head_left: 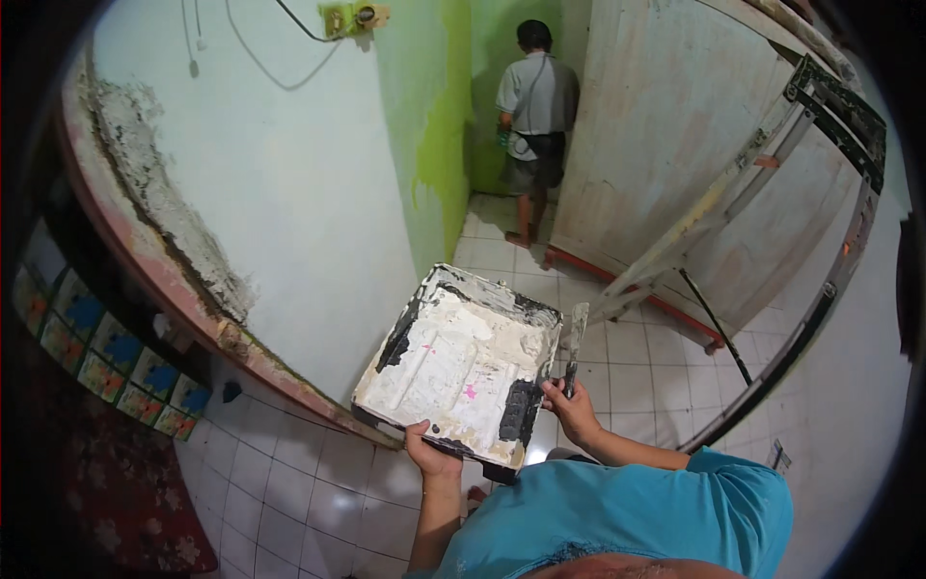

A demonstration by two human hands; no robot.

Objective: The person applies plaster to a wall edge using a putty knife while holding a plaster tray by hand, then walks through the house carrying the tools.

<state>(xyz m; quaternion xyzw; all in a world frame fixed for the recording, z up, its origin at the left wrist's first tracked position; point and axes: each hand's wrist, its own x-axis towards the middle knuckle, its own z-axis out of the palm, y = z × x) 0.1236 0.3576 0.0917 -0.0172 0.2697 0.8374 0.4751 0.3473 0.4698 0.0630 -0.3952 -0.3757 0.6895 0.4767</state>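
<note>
My left hand [434, 455] grips the near edge of a black paint tray [453, 362], its thumb over the rim. The tray is thickly crusted with white and cream paint or putty, with a few pink spots and bare black patches. Held upright in my right hand [576, 417] is a putty knife [578, 333], its blade smeared with white. That hand is close beside the tray's right side; I cannot tell whether it touches it. Both hands are in front of my body, above the tiled floor.
A stepladder [719, 207] stands at the right, next to a large pale wooden panel [675, 164] with a red base. Farther back, a person [538, 106] faces the green wall [424, 116]. A rough-edged white wall [270, 164] is at the left, near a dark red patterned cloth [125, 482].
</note>
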